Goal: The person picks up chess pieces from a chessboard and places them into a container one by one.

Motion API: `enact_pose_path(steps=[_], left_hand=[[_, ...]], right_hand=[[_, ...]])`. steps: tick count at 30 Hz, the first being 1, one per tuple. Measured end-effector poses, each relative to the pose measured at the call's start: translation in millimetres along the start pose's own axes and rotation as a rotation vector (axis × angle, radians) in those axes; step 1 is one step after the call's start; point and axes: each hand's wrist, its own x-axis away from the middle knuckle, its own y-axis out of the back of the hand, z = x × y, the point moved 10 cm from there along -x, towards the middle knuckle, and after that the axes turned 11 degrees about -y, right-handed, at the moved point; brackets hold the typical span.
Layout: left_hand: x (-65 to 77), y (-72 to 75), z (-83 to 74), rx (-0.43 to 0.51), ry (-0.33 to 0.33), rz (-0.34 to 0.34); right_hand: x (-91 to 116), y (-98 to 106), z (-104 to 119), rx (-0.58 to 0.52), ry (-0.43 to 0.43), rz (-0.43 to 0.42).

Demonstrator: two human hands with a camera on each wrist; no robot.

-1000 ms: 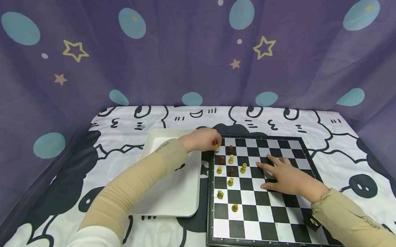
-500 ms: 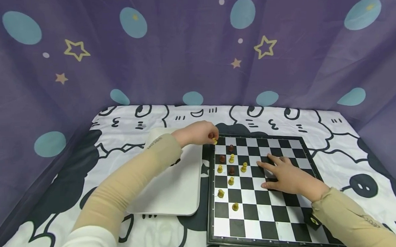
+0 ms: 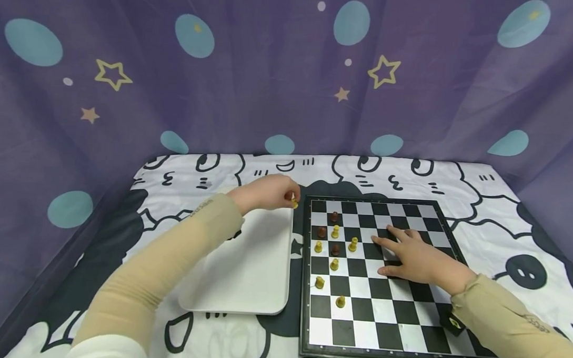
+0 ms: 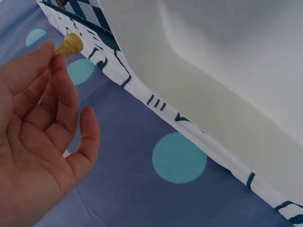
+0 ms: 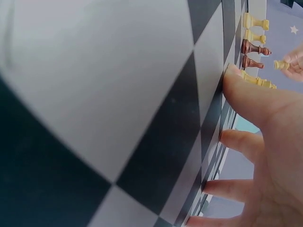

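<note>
Between thumb and fingertips, my left hand (image 3: 270,193) pinches a yellow chess piece (image 4: 71,45), held over the far right part of the white tray (image 3: 245,288). The left wrist view shows its rounded base pointing outward; its top is hidden by the fingers. My right hand (image 3: 414,257) rests on the chessboard (image 3: 386,309) with fingers spread, touching the squares and holding nothing. Several yellow chess pieces (image 3: 353,244) and a few dark red chess pieces (image 3: 322,232) stand on the board's left side.
The tray lies left of the board, with a dark gap of cloth between them. A small black object (image 3: 452,323) sits by the right sleeve. Cartoon-print cloth (image 3: 498,223) covers the table, and a purple curtain (image 3: 252,83) hangs behind.
My left hand has lifted the yellow chess piece from the board's far left squares and carried it left, over the tray. The right hand stays in place.
</note>
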Motion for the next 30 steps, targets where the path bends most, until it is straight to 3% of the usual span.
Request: enact_pose_path(steps=[15, 30], left_hand=[[25.3, 1.6, 19.7, -0.022, -0.014, -0.005], [22.9, -21.7, 44.7, 0.015, 0.008, 0.004]], right_hand=[[1.1, 2.0, 0.7, -0.013, 0.023, -0.014], [1.2, 3.5, 2.5, -0.014, 0.017, -0.006]])
